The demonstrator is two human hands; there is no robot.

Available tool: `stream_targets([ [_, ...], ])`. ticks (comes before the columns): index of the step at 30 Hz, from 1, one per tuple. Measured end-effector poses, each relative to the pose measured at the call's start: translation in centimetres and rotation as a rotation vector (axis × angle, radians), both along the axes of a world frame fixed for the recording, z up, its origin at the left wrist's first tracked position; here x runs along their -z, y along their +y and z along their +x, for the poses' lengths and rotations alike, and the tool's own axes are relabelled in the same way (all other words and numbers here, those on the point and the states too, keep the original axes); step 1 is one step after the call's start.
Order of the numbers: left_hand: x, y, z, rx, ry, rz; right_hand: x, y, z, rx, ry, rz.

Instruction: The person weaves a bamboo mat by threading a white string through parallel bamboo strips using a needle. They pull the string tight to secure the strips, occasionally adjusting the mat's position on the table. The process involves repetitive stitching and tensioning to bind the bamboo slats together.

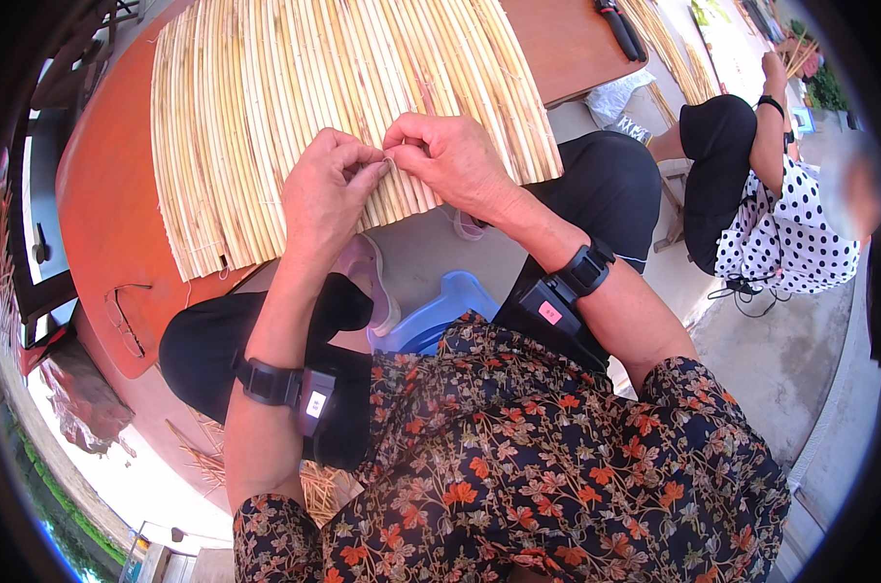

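Observation:
A mat of pale straw-coloured stalks [295, 78], laid side by side and bound together, rests on the table and juts over its near edge. My left hand [326, 189] is closed in a pinch above the mat's near part. Close against it, my right hand [450, 160] pinches too, the fingertips of both meeting just over the stalks. Whatever lies between them is too small to make out, perhaps a thin thread. Loose thread ends hang from the mat's near left corner.
The mat lies on a reddish-brown table [110, 233] with eyeglasses [125, 321] at left and black-handled pliers [620, 29] at the far right. A blue plastic stool [450, 311] is below. Another person in a dotted top [790, 233] sits at right, holding thin stalks. Cut stalks litter the floor.

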State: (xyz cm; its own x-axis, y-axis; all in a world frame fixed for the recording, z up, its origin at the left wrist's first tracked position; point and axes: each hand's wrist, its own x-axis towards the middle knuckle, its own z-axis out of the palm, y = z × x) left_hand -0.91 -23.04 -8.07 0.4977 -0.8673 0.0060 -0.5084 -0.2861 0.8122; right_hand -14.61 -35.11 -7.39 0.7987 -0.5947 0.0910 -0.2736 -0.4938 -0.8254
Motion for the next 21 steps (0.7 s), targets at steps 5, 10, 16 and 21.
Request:
stream_targets([
  [5,0.0,-0.1,0.0,-0.016,0.009,-0.013,-0.5,0.1,-0.1,-0.020,0.012,0.007],
  [10,-0.5,-0.3,-0.3,-0.057,0.031,-0.016,0.0,-0.1,-0.3,-0.043,-0.020,-0.002],
  [16,-0.3,-0.1,-0.1,-0.030,-0.003,-0.042,-0.3,-0.2,-0.2,-0.056,0.020,-0.046],
  [21,-0.5,0.0,-0.1,-0.021,0.013,-0.031,-0.8,-0.1,-0.2,-0.051,-0.022,-0.018],
])
